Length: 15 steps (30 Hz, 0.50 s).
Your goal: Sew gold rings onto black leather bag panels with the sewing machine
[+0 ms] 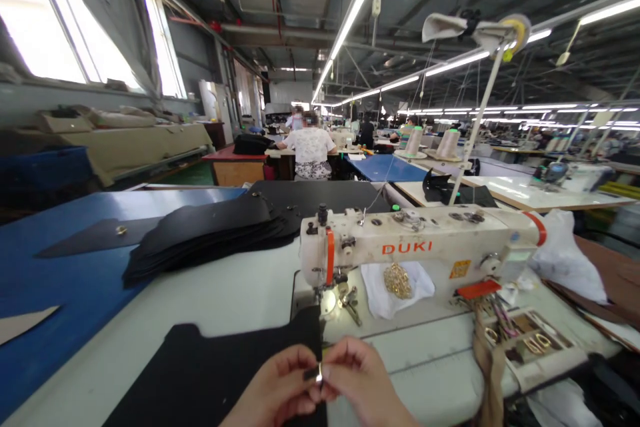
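Note:
In front of the sewing machine, my two hands meet over a black panel. My left hand pinches a short black strip. Fingertips of my right hand close on a small shiny metal ring against the strip. Whether the strip passes through the ring is hidden by my fingers. The panel lies flat on the pale table, its right edge close to the needle area. Behind my hands, gold-coloured rings rest in a heap on a white plastic bag under the machine arm.
Stacked black panels lie to the left, partly over a blue surface. At right, a parts tray holds metal rings beside a hanging brown strap. Thread cones stand behind the machine. Farther off, a person sits facing away.

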{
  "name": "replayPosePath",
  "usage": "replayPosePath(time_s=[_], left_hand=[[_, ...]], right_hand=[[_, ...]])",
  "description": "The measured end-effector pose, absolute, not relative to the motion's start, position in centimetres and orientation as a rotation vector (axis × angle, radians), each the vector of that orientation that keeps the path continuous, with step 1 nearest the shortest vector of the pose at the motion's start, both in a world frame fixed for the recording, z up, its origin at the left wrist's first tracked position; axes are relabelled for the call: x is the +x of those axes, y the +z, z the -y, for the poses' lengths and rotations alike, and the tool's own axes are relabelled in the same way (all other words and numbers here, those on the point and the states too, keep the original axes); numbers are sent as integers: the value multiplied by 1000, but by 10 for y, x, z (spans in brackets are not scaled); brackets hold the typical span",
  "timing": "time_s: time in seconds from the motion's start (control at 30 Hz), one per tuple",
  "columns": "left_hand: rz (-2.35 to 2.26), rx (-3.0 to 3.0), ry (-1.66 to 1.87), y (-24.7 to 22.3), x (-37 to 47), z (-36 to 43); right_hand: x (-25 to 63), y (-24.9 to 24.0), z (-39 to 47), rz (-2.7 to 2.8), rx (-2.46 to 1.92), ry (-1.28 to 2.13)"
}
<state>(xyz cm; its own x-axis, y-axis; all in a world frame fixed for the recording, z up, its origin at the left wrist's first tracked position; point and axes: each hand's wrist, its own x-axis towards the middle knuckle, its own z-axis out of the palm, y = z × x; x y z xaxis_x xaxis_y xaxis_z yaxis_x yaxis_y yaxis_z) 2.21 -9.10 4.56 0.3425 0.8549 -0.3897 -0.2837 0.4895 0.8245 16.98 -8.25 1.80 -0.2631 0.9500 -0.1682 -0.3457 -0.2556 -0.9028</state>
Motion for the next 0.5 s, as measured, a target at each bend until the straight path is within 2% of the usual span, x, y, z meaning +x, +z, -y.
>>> replayPosePath(time_s=[0.2, 0.5], left_hand=[[-1024, 764, 787, 58, 21, 92], [-1335, 1154, 813, 65, 20, 94]], right_hand=[[176, 36, 94, 1064, -1010, 1611], [173, 39, 110, 1514, -1164, 1188]])
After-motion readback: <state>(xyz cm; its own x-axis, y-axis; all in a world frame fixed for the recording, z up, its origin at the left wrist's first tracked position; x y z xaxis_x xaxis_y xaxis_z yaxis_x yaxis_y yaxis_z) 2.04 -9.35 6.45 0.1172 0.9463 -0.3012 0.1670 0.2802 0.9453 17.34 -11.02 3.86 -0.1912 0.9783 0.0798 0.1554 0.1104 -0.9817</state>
